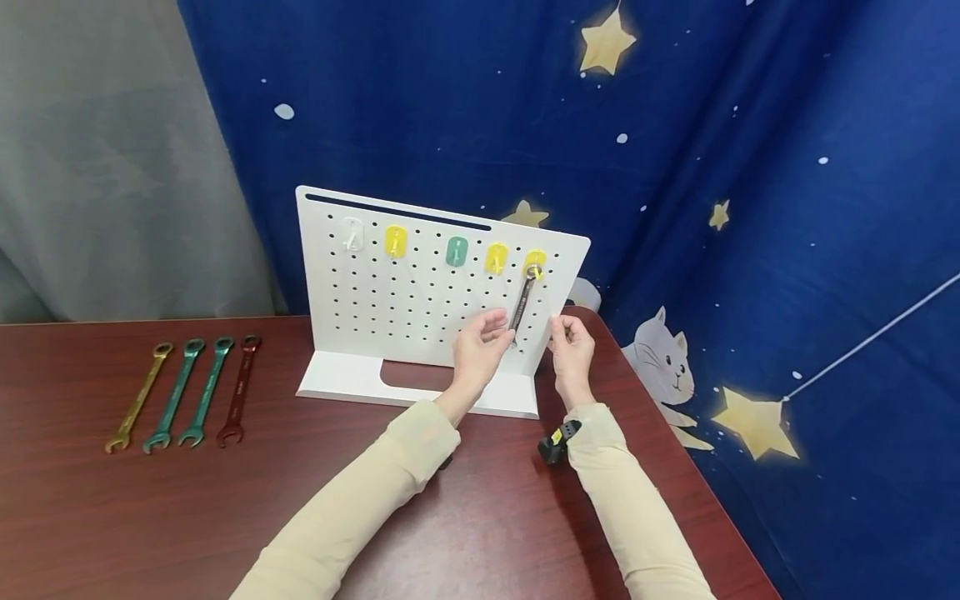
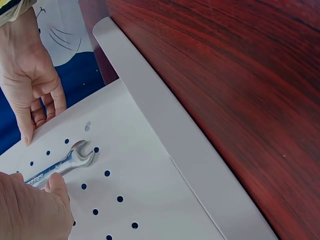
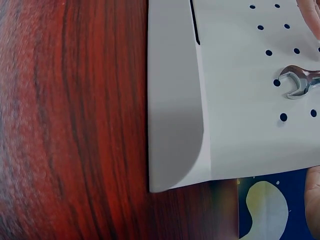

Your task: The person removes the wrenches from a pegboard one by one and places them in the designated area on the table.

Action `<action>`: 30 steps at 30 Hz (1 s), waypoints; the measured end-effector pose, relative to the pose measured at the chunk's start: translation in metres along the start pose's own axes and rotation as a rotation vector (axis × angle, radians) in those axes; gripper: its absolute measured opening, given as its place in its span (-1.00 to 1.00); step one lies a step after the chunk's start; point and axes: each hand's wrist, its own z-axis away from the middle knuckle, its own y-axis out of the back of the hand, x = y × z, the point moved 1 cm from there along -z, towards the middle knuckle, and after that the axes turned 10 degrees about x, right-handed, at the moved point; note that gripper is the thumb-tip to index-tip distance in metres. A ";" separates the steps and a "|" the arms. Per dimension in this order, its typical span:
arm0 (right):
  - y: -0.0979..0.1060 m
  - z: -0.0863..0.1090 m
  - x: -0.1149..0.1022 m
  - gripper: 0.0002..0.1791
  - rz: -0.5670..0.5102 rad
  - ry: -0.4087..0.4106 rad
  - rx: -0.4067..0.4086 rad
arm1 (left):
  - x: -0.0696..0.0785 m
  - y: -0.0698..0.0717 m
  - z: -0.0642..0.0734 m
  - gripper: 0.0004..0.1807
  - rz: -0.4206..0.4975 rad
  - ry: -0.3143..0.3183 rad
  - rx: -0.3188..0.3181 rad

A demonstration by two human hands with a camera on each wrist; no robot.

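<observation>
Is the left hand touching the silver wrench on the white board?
Touching. The left wrist view shows the left hand with its thumb lying on the silver wrench against the pegboard.

1. Pegboard (image 1: pixel 420 292) is showing white, dotted with rows of dark holes and a dark slot along the top.
2. Hooks are running white (image 1: pixel 352 234), yellow (image 1: pixel 395 241), green (image 1: pixel 456 251), yellow (image 1: pixel 495 257), yellow (image 1: pixel 535 261).
3. Hanging wrench (image 1: pixel 522 305) is looking silver.
4. Worktop (image 1: pixel 187 517) is showing dark red wood grain.
5. Lying wrenches are reading gold (image 1: pixel 139 398), green (image 1: pixel 175 395), green (image 1: pixel 206 392), dark red (image 1: pixel 239 390).
6. Backdrop (image 1: pixel 750 167) is showing deep blue with yellow stars, white dots and a white cat.
7. Sleeves (image 1: pixel 360 517) are appearing cream.
</observation>
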 end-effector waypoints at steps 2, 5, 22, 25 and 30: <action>0.000 0.001 -0.001 -0.86 -0.005 0.003 0.000 | 0.000 -0.001 0.000 -0.65 0.000 0.003 0.002; 0.000 0.001 -0.001 -0.86 -0.002 0.005 0.003 | 0.001 -0.003 -0.001 -0.64 -0.002 0.001 0.004; 0.000 0.000 0.002 -0.88 -0.025 0.001 0.002 | 0.002 -0.010 -0.003 -0.64 0.001 -0.008 -0.011; -0.001 0.000 0.002 -0.88 -0.025 0.000 -0.002 | 0.003 -0.011 -0.003 -0.65 -0.009 -0.023 -0.011; -0.001 0.000 0.002 -0.86 -0.024 -0.001 -0.007 | 0.002 -0.013 -0.003 -0.65 -0.008 -0.036 -0.015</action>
